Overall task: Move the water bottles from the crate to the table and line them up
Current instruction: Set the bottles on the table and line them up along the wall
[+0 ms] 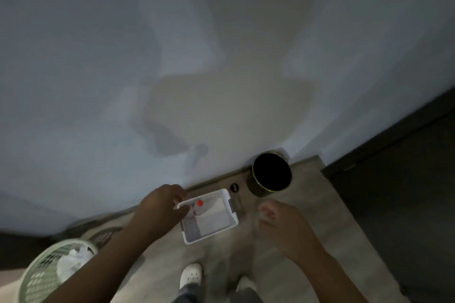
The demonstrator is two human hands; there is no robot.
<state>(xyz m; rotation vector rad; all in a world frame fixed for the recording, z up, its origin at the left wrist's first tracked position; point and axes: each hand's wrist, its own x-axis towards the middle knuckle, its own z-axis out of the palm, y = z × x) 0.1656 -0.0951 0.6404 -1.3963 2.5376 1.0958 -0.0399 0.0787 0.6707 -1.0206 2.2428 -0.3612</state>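
Observation:
A white slatted crate sits on the floor against the wall. One clear water bottle with a red cap stands in its far left corner. My left hand reaches over the crate's left rim, fingers curled down beside the bottle; whether it grips the bottle is hidden. My right hand hovers to the right of the crate, blurred, with loosely spread fingers and nothing in it. No table is in view.
A dark round bin with a gold rim stands by the wall right of the crate. A pale green laundry basket with white cloth sits at lower left. A dark door is at right. My white shoes are below.

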